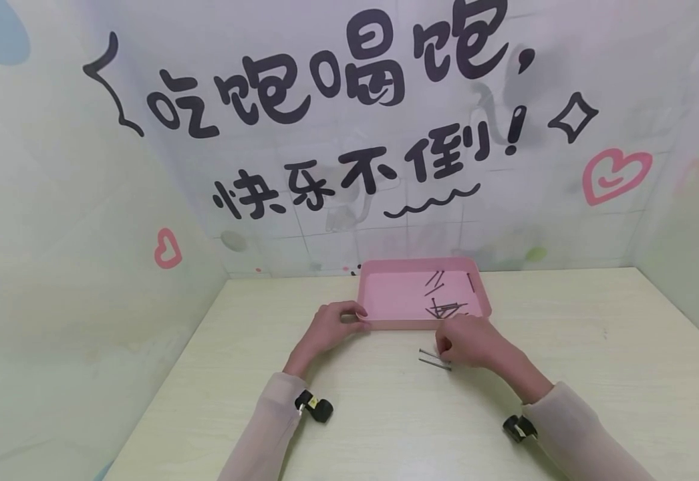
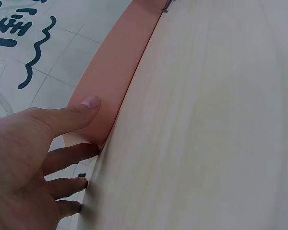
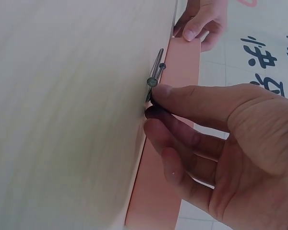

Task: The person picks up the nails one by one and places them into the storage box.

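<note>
In the head view a shallow pink tray (image 1: 394,325) stands against the back wall with several dark nails (image 1: 446,308) in its right half. My left hand (image 1: 333,326) holds the tray's front left corner. The thumb lies on the outer front wall, and the other fingers reach round the side in the left wrist view. Just in front of the tray, my right hand (image 1: 470,339) pinches a nail (image 3: 152,82) between thumb and index finger; the fingers partly hide it. Two more nails (image 1: 434,364) lie on the table beside those fingertips.
The light wooden table (image 1: 349,414) ends at the back wall (image 1: 325,247), which carries large dark lettering. Pale side walls stand at the left and right. A small black device (image 1: 315,406) is strapped at the left wrist, another (image 1: 519,427) at the right.
</note>
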The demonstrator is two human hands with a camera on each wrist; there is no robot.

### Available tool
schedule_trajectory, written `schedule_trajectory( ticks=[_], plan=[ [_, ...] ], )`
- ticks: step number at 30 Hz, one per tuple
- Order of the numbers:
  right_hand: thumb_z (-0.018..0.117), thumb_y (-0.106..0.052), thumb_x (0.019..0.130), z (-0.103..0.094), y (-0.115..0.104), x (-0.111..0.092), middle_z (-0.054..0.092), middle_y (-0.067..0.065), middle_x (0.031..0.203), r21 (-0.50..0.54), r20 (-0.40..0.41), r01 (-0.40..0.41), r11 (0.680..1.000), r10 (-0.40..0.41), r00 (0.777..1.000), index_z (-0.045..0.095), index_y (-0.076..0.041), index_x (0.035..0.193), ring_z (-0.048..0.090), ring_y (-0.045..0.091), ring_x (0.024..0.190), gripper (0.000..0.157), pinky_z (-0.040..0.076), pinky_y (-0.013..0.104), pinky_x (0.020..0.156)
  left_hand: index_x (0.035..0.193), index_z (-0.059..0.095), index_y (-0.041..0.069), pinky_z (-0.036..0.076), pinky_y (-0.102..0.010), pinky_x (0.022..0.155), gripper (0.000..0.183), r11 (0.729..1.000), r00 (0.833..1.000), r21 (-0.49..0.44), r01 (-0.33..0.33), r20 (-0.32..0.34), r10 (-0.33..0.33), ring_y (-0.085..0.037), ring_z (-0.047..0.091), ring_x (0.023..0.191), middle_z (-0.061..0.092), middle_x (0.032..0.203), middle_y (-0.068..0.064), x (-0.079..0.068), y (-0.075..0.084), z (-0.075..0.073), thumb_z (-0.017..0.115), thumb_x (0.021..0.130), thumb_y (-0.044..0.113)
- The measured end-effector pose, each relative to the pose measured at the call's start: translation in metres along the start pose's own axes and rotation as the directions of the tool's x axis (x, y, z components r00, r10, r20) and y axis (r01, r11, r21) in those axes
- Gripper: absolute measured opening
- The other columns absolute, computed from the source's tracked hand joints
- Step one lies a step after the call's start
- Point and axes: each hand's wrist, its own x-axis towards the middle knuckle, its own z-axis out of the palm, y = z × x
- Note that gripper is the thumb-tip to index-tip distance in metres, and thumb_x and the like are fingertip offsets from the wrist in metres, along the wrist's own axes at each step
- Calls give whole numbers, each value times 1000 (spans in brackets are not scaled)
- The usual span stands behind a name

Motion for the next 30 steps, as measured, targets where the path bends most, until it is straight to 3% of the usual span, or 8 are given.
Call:
schedule_trajectory(
  ticks=[10, 26, 30],
  plan=[
    [75, -2, 83, -1, -1, -1, 56, -8, 64, 3, 9, -59, 998, 59, 998, 68, -20, 68, 49, 11, 61, 24, 36, 25, 56, 105, 77, 27, 44, -53, 114, 18, 1000, 1000, 17, 0, 3, 0, -24, 64, 128, 78, 114, 7, 0, -1, 0, 81, 89, 36],
    [66, 2, 81, -1, 2, 0, 33, -9, 57, -59, -21, -45, 997, 44, 999, 50, -21, 59, 31, 8, 55, 36, 24, 23, 51, 102, 77, 28, 45, -52, 113, 15, 1000, 1000, 15, 2, -9, -2, -24, 66, 126, 78, 112, 8, 0, 0, 0, 82, 89, 33],
    [68, 0, 83, -3, 2, 0, 36, -9, 57, -59, -46, -37, 998, 34, 998, 53, -20, 60, 34, 8, 55, 34, 26, 23, 52, 102, 77, 28, 46, -52, 112, 16, 1000, 1000, 17, 0, -9, 0, -24, 66, 126, 78, 112, 8, 0, -1, 0, 82, 89, 33]
  ],
)
